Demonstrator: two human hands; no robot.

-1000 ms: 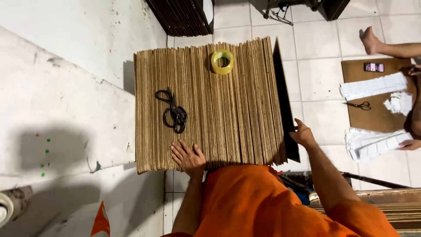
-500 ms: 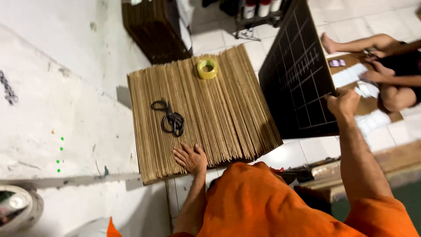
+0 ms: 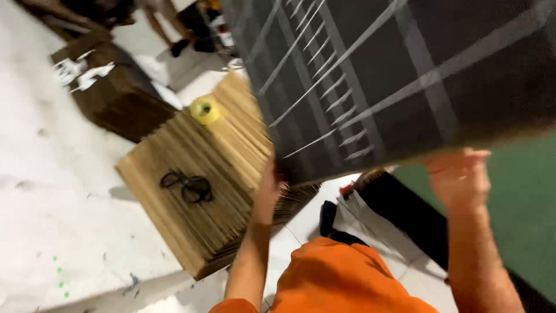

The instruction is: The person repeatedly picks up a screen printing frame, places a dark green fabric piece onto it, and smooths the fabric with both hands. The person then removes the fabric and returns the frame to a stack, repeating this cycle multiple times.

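I hold a large dark board with a pale printed grid [image 3: 405,75] up in front of me, tilted. My left hand [image 3: 267,188] grips its lower left edge and my right hand [image 3: 457,174] grips its lower right edge. Below it stands a block of upright brown cardboard sheets [image 3: 191,191]. Black scissors [image 3: 188,185] and a yellow tape roll [image 3: 205,110] lie on top of that block.
A dark brown stack [image 3: 116,95] with white paper scraps sits at the upper left. Another person's legs [image 3: 156,20] show at the top. White tiled floor [image 3: 63,191] lies to the left, a green surface [image 3: 521,203] to the right.
The dark board rose from beside the cardboard block to fill the upper view. My left hand left the block's top and took the board's edge. The view swung right.
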